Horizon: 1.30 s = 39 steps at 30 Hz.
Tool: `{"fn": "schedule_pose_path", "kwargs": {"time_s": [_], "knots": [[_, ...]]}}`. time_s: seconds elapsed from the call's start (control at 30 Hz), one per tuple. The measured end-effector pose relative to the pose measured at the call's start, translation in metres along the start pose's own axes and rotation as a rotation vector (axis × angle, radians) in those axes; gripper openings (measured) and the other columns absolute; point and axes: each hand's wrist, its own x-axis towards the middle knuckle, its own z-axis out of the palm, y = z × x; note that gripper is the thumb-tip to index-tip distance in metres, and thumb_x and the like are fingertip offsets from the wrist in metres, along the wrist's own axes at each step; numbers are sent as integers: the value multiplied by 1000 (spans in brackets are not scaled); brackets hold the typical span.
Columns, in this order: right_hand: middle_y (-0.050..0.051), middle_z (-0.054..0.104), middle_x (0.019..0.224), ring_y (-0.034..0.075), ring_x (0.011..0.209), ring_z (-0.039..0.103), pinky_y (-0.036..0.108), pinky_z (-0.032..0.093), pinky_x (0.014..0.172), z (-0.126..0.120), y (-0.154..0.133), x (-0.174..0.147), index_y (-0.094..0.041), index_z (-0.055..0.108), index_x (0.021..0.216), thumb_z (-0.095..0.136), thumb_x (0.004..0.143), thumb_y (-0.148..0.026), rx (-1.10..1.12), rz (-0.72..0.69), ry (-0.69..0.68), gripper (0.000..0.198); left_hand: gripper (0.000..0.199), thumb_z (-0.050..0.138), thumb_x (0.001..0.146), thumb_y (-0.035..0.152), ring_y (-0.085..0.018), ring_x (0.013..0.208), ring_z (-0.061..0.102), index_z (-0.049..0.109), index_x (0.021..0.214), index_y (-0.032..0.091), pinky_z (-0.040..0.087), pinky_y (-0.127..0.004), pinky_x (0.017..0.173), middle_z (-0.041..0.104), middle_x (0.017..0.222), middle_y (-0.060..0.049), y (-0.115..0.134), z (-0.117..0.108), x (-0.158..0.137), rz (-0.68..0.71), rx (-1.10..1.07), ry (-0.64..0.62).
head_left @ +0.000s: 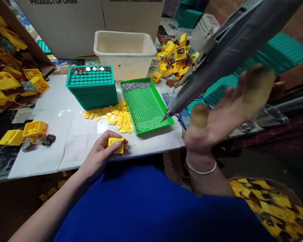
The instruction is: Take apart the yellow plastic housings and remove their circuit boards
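Observation:
My left hand (97, 156) is closed round a small yellow plastic case (120, 150) at the table's front edge, thumb pressed on its top. My right hand (214, 126) is raised at the right, blurred by motion, fingers spread and nothing in them; yellowish covers show on the thumb and a finger. Beside it a grey electric screwdriver (207, 74) hangs at a slant, apart from the hand. Its bit points down over the green perforated tray (147, 111), where small metal screws (136, 86) lie heaped at the far end.
Loose yellow plastic pieces (117, 116) lie beside a stack of teal trays (96, 92) topped with round metal parts. Behind stands a white bin (125, 60). Yellow cases are heaped at the back right (174, 58), in a left carton (5, 80) and at lower right (275, 205).

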Motion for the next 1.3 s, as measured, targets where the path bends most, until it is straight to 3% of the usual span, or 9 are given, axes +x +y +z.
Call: {"fn": "schedule_pose_path", "kwargs": {"time_s": [0.03,0.07,0.17,0.33,0.63,0.93,1.07,1.2,1.3], "knots": [[5,60,109,25,119,60,51,42,106,-6,8,9,-33,49,125,35,98,-56,110,-34,140,38,24,73,82,35,-17,79,67,58,91,20,54,-27,67,72,87,-4,0,2,4,-25,-11,-8],[4,61,107,23,112,64,49,46,103,-9,15,17,-33,49,122,44,96,-56,243,-9,160,35,24,73,81,36,-17,77,67,58,90,19,54,-26,64,72,85,-4,0,4,7,-45,-12,-19],[0,63,98,16,87,68,38,56,86,-2,33,33,-31,48,107,70,80,-56,525,153,21,42,25,75,80,38,-17,78,68,60,88,19,54,-24,61,73,86,-5,1,11,13,-81,24,-22],[-1,57,87,11,60,59,30,54,59,31,48,35,-28,42,94,60,78,-70,457,350,12,48,27,78,75,37,-16,72,68,63,86,18,53,-23,59,74,82,-5,5,21,11,-90,54,109],[1,59,83,13,63,61,32,55,64,60,61,25,-26,43,97,53,76,-78,452,417,32,57,25,77,77,36,-15,68,66,61,86,18,54,-23,59,73,81,-4,7,25,10,-90,74,138],[0,57,74,16,60,59,36,55,64,58,57,24,-28,43,90,54,73,-81,444,421,46,58,26,77,77,36,-16,75,68,62,88,18,54,-22,60,73,86,-4,8,24,9,-119,62,138],[1,57,76,16,65,61,37,57,69,54,55,29,-28,42,91,49,81,-77,365,467,14,51,25,71,82,35,-19,83,70,61,97,19,56,-27,65,73,95,-5,4,16,12,-113,-7,89],[1,54,78,15,66,61,34,55,67,50,38,36,-28,43,97,39,86,-77,351,421,18,50,25,68,80,27,-24,86,72,59,100,18,58,-36,71,73,96,-8,-3,8,16,-91,-126,46],[-2,49,69,12,56,54,32,51,58,52,11,37,-28,42,91,42,83,-78,500,362,16,51,26,67,81,25,-24,89,71,57,104,17,57,-36,75,72,97,-8,-5,7,16,-81,-168,34]]}}
